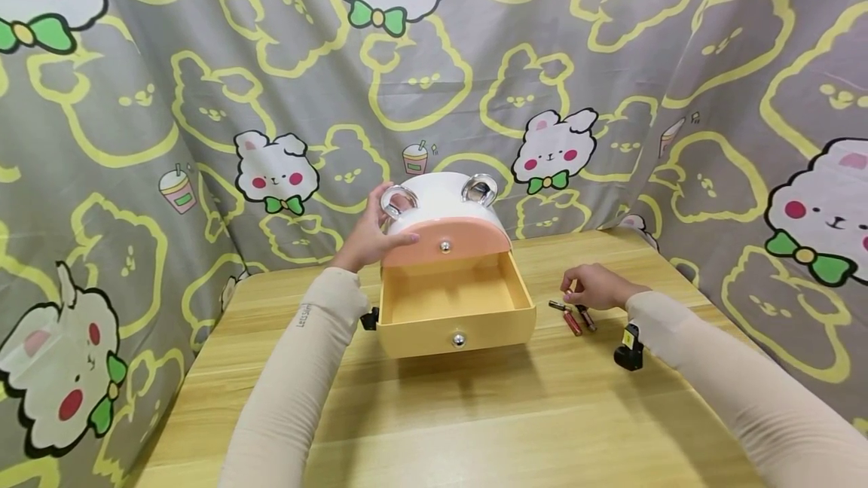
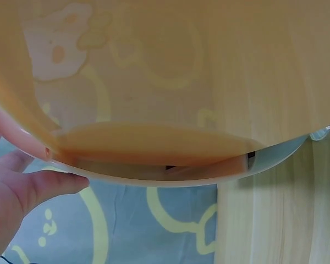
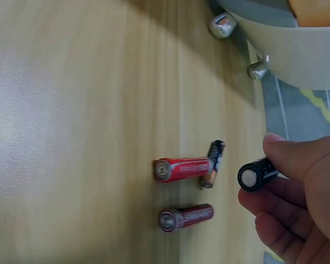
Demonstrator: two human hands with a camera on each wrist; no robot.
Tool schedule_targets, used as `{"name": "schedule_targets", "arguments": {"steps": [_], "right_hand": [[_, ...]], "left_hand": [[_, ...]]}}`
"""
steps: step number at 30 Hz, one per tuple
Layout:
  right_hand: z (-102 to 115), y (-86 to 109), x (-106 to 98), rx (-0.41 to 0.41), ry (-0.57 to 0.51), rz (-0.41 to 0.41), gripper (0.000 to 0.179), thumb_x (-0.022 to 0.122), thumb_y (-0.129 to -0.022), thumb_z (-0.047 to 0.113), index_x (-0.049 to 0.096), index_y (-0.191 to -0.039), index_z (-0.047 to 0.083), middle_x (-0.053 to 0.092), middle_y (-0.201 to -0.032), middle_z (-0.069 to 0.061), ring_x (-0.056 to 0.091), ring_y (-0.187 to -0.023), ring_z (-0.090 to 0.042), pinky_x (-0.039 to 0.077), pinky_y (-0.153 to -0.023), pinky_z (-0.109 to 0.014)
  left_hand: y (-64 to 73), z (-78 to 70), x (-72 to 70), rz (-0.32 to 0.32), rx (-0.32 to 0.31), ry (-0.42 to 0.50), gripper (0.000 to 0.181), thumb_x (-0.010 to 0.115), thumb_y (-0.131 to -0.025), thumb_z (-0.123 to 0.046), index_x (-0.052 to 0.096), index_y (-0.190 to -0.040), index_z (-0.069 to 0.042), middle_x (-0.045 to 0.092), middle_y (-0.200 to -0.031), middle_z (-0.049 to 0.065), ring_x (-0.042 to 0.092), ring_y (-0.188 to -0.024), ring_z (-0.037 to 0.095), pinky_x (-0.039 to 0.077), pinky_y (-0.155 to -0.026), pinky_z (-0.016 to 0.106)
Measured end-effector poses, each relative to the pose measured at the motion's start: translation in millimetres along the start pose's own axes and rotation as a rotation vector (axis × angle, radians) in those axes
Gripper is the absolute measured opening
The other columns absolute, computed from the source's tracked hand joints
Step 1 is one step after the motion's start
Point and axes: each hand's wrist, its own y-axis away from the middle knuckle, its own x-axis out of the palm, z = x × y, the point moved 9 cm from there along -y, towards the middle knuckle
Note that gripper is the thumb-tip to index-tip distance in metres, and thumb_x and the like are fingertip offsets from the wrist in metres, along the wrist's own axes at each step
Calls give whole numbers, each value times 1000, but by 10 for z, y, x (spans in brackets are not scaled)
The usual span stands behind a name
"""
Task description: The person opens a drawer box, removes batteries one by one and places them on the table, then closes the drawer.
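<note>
A small storage box (image 1: pixel 441 198) with a white rounded top, silver ring ears and a pink upper front stands on the table. Its yellow lower drawer (image 1: pixel 414 339) is pulled out toward me. My left hand (image 1: pixel 362 239) holds the box's upper left side, thumb over the pink front and fingers near the ear. To the right of the box, my right hand (image 1: pixel 600 286) pinches a black battery (image 3: pixel 257 175) between thumb and fingers, above the tabletop. Beside it lie a red battery (image 3: pixel 181 169), a dark red battery (image 3: pixel 191 215) and a black-and-copper battery (image 3: pixel 213 165).
The wooden table (image 1: pixel 447 428) extends in front of the box and to both sides. A patterned grey curtain (image 1: pixel 475 81) hangs close behind and along the sides. A black wrist camera (image 1: pixel 631 349) sits below my right wrist.
</note>
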Motion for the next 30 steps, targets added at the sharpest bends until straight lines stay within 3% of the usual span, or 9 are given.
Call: {"name": "schedule_targets", "arguments": {"steps": [6,17,30], "right_hand": [[-19,17,54,-21,40,-9,7,68,-89,9,66,-92,4,62,-75,2,56,-65,-9,48,-60,-30],[-77,25,149,26,107,-17,4,70,-88,9,69,-89,4,61,-74,2,52,-64,-11,46,-61,-32],[-77,-3,259,23,159,-37,6,72,-84,5,71,-78,7,61,-69,4,52,-59,-9,46,-55,-28]], "left_hand": [[-14,-26,6,3,5,6,112,88,-71,-28,11,-153,-25,39,-147,15,33,-137,35,23,-111,51],[3,-3,7,1,-3,20,112,88,-71,-29,11,-153,-29,39,-147,12,32,-138,33,24,-110,51],[16,-16,1,5,-1,17,111,87,-71,-30,12,-152,-30,40,-147,11,32,-137,31,24,-110,49]]}}
